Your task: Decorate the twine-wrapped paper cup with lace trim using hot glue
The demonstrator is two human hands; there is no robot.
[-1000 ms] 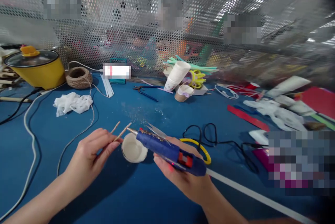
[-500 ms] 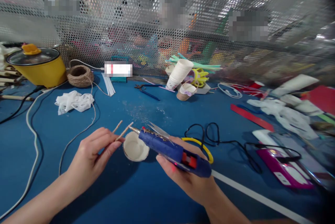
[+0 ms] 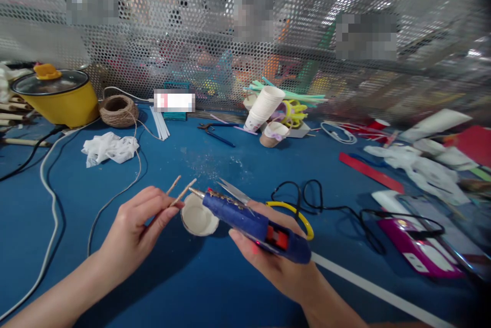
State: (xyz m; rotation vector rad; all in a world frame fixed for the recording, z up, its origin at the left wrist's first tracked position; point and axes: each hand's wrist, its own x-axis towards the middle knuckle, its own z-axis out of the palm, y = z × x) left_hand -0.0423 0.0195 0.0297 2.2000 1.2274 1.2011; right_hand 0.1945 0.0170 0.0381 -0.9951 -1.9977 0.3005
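My left hand (image 3: 143, 223) pinches a thin twine-wrapped strip (image 3: 183, 194) between thumb and fingers; two ends of it stick out past the fingertips. My right hand (image 3: 272, 261) is wrapped round a blue glue gun (image 3: 240, 215) with a red-lit switch. Its metal nozzle points left and meets the strip near one end. Just below the nozzle and strip stands a small white paper cup (image 3: 199, 217), its mouth facing up. Scissors (image 3: 235, 191) with a yellow handle lie partly hidden behind the glue gun and my right hand.
A twine roll (image 3: 118, 111), a yellow pot (image 3: 61, 100) and crumpled white plastic (image 3: 110, 149) are at left. Pliers (image 3: 218, 133), stacked paper cups (image 3: 264, 107) and a twine-wrapped cup (image 3: 273, 135) stand behind. Black cable, a red strip (image 3: 370, 172) and a phone (image 3: 441, 231) lie right.
The glue gun's nozzle has shifted slightly along the strip, away from its tip and toward my left hand. Both hands keep their grips; the cup stays put.
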